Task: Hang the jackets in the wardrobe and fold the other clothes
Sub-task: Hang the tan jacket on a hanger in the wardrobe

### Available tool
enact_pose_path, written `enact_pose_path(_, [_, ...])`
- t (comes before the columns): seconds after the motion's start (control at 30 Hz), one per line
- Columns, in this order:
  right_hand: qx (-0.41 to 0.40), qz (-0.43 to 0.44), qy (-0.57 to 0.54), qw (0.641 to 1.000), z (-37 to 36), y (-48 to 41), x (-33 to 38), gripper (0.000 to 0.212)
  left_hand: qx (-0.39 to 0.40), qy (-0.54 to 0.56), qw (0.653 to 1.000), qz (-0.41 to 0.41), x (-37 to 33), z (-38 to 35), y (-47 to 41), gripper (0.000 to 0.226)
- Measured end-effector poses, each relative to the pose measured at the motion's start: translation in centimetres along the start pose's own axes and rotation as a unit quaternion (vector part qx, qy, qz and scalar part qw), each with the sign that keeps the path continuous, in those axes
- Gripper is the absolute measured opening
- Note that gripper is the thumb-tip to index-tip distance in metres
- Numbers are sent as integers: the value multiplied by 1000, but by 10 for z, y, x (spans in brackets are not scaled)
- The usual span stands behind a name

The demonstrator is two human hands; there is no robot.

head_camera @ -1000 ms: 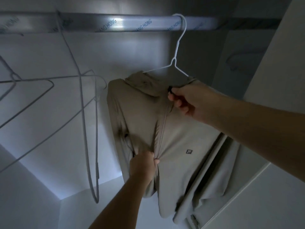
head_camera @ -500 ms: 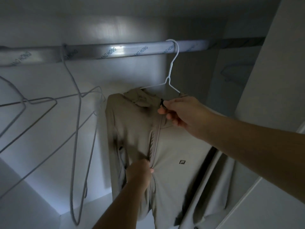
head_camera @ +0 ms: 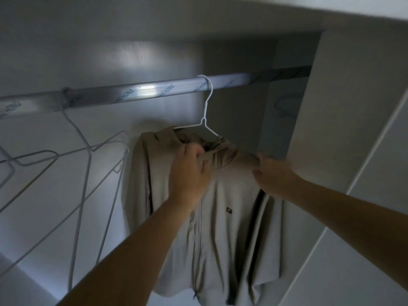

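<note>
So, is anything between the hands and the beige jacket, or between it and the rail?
Nothing visible. The beige zip-up jacket hangs on a white wire hanger hooked over the silver metal rail; the left hand holds its collar, the right hand touches its shoulder.

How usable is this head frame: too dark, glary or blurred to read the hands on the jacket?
Head view: dim wardrobe interior, with one bright glare patch on the rail; the left hand and right hand are smeared by motion blur, so finger detail at the collar of the jacket is soft; the empty wire hangers at left are traceable.
</note>
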State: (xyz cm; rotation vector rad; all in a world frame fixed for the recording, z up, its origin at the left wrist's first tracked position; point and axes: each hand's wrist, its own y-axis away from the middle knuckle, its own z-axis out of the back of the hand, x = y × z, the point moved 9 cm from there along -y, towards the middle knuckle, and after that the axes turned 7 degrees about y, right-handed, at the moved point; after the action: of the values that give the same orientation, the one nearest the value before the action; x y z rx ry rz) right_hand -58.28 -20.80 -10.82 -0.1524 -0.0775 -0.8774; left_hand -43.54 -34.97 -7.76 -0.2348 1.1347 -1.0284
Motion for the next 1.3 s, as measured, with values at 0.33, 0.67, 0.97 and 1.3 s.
enact_pose_path(0.33, [93, 85, -11, 992, -33, 25, -2, 27, 73, -3, 990, 121, 5, -54, -59, 24])
enact_pose_path(0.67, [-101, 73, 67, 990, 35, 71, 4, 24, 72, 15, 992, 105, 13, -41, -58, 18])
enact_pose_path(0.97, [-160, 65, 3, 985, 40, 63, 18, 25, 101, 120, 982, 107, -7, -52, -49, 16])
enact_pose_path(1.3, [-105, 61, 44, 992, 12, 32, 38, 28, 113, 122, 986, 9, -3, -15, -24, 19])
